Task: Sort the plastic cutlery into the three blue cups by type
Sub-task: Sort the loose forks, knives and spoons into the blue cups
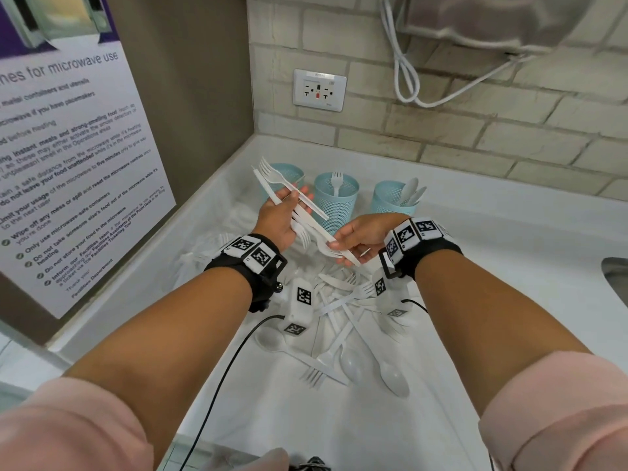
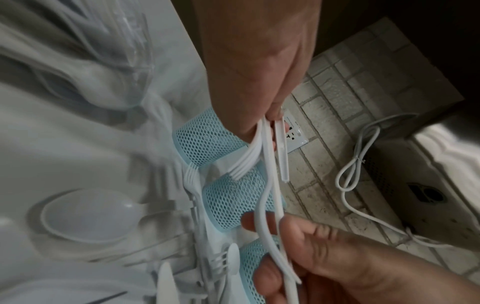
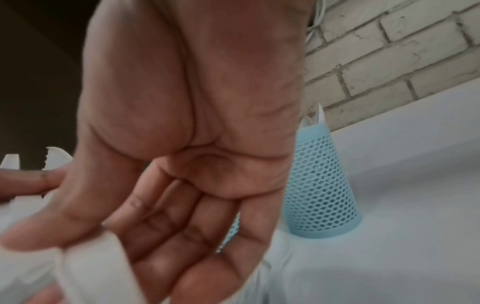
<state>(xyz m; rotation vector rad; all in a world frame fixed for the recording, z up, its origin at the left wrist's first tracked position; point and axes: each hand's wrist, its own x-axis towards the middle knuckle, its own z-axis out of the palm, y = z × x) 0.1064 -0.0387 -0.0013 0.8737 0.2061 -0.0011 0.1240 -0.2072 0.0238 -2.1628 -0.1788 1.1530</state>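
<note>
The cutlery bundle (image 1: 307, 226) is thin white plastic, smooth with a soft sheen, as are the loose pieces (image 1: 343, 338) at 6 o'clock on the counter (image 1: 492, 253), itself smooth, white and faintly glossy. The three cups (image 1: 335, 200) are pale blue perforated plastic, matt. The wall (image 1: 475, 130) at 12 o'clock is rough painted brick. The sleeves (image 1: 557, 413) are soft pink cloth; the wristbands (image 1: 261, 270) black fabric.

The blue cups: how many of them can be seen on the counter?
3, in a row along the back of the counter: the left cup, partly behind the left hand; the middle cup, holding a fork; the right cup, holding spoons. None seems hidden.
</note>
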